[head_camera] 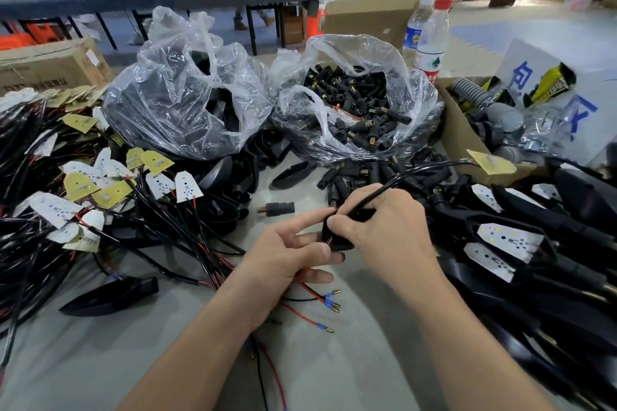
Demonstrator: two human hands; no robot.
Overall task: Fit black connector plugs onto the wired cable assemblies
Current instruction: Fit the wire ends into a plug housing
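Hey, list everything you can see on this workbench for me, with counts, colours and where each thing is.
plug bag: one, clear, full of black plugs, back centre.
housing bag: one, clear, black shells inside, left of it.
loose plug: one, black, brass tip, table ahead of hands.
cable assemblies: many, black-red wires, white and yellow boards, left.
shell pile: many, black, right.
bottles: two, clear, back right.
open box: one, brown, right, holding grey parts.
left hand: one, holds black part.
right hand: one, fingers pinch black cable.
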